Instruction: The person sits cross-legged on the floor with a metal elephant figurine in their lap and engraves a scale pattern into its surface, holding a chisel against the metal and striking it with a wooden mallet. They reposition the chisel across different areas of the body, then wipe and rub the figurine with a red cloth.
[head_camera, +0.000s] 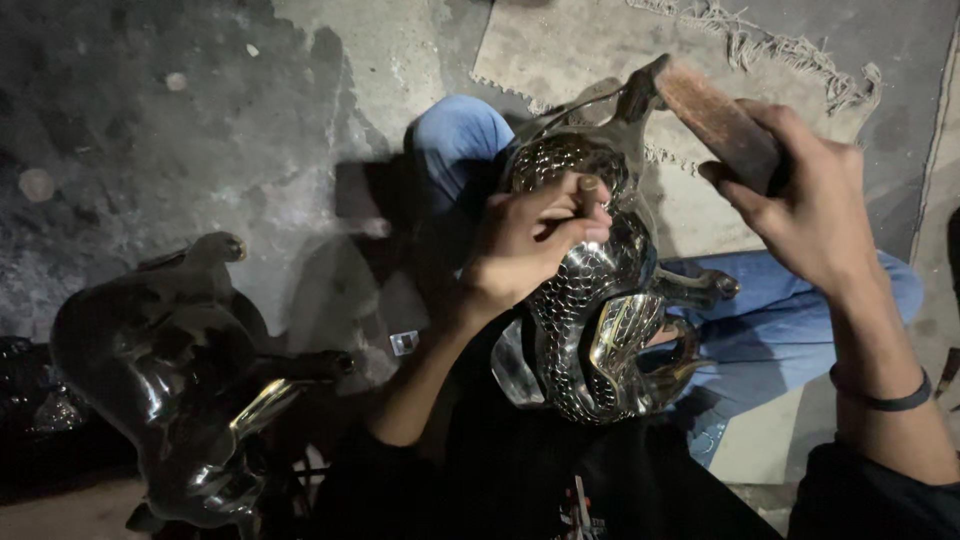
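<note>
Centre of frame: shiny metal animal figure (590, 300), scale-patterned, propped on the seated person's lap over blue jeans (790, 320).
Left hand (530, 245): fingers curled shut around a thin tool (588, 186), tip pressed to the upper part of the figure; only the tool's top end shows.
Right hand (810, 200): raised at upper right, closed around a reddish-brown wooden block (715, 115); the block's far end meets a dark metal piece sticking up from the figure, whether head or handle I cannot tell.
Lower left: second dark metal figure (170, 380) standing on the concrete floor (150, 130), apart from both hands.
Upper right: frayed mat (600, 50) beneath the legs.
Wrist: dark band (885, 398) on the right arm.
Progress, my reading: most of the visible surface already carries scale texture and gold-toned bands; the tool sits on the upper portion, so work looks well along. How much remains on hidden sides I cannot tell.
</note>
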